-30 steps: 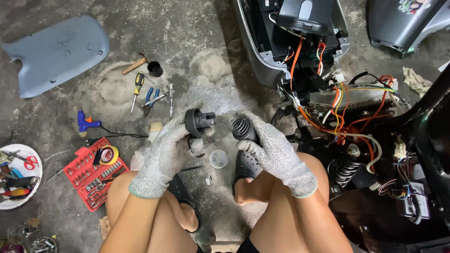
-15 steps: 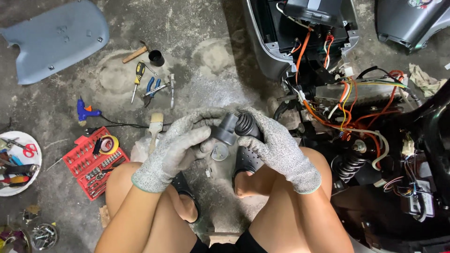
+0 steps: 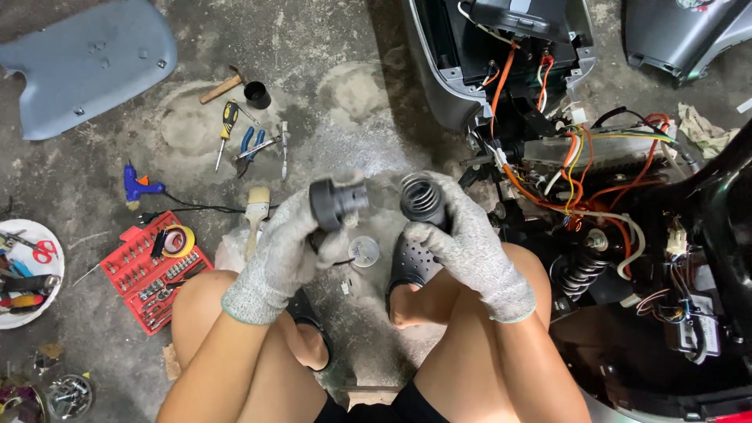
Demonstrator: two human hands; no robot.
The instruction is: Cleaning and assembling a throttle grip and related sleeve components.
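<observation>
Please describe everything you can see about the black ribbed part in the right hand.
The ribbed part is a short black tube, rubber by its look, with ring-shaped ridges around it. Its open end faces the camera, showing a hollow, ribbed inside. The gloved right hand grips it from below and behind, so its lower end is hidden. It is held above the concrete floor, apart from the black cap in the left hand.

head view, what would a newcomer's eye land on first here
Centre frame, two grey-gloved hands: the left hand holds a black round cap-like part, the right hand a black ribbed rubber boot, apart. To the right, an opened scooter's orange wiring; lower left, a red socket set.
</observation>
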